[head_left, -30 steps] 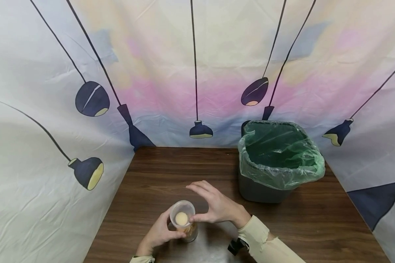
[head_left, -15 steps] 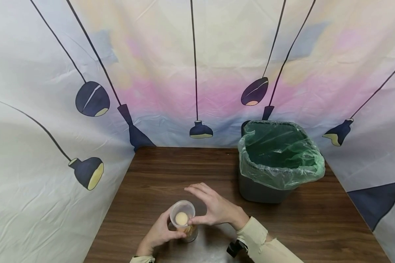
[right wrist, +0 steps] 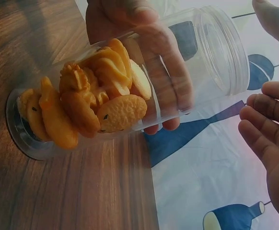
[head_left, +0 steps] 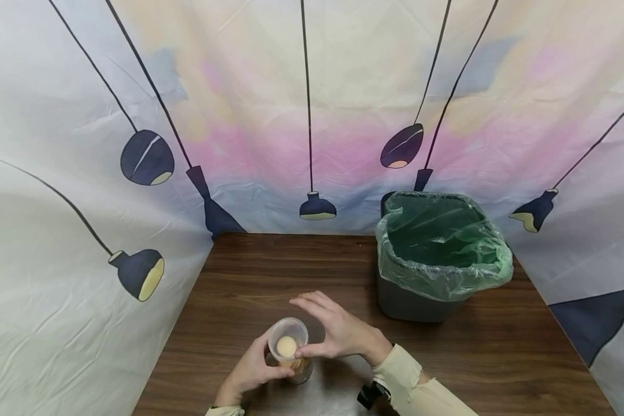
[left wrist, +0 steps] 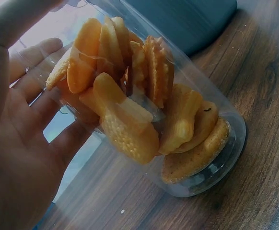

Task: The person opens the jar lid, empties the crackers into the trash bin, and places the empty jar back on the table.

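A clear plastic jar [head_left: 304,374] stands upright at the near side of the table, its round top facing the head camera. Inside, several golden cookies [left wrist: 130,129] fill the lower part, some with ridges and others flat ovals. My left hand [head_left: 249,365] grips the jar's side, with fingers wrapped behind it in the right wrist view and the thumb in front. Beside the threaded top [right wrist: 221,50], my right hand [head_left: 340,330] is spread with relaxed fingers. Its thumb overlaps the rim in the head view, while the other fingers arch beyond the jar.
A dark grey bin [head_left: 413,300] with a green plastic liner [head_left: 447,283] stands at the table's back right. The brown wooden table [head_left: 270,271] meets a cloth backdrop [head_left: 260,115] printed with hanging lamps at the back and sides.
My right hand has shifted very slightly left, its fingers still spread over the jar's top. The left hand and the jar have stayed in place.
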A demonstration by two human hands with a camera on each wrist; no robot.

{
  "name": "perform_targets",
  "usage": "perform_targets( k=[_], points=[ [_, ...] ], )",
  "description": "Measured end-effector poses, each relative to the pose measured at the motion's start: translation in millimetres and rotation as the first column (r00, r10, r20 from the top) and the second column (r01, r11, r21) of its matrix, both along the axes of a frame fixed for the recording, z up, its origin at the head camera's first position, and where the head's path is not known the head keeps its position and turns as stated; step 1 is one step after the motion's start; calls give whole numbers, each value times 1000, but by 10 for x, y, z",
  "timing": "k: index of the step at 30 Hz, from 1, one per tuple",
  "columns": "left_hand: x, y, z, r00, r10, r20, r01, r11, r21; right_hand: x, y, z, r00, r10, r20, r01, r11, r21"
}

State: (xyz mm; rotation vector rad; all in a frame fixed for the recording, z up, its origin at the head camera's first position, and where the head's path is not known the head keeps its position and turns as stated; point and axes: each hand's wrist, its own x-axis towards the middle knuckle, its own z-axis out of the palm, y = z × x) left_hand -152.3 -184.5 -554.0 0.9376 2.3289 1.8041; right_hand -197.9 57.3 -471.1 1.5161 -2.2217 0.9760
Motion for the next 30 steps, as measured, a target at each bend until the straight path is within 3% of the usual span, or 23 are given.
perform_targets(
  k=[16, 30],
  points=[
    [28, -8, 7, 999, 11, 32, -10, 1000, -25, 35, -50, 7, 999, 34, 19, -35, 999, 11],
    [32, 5, -10, 999, 28, 29, -27, 999, -25, 49, -89, -40, 1000, 7, -6, -7, 1000, 4]
  ],
)
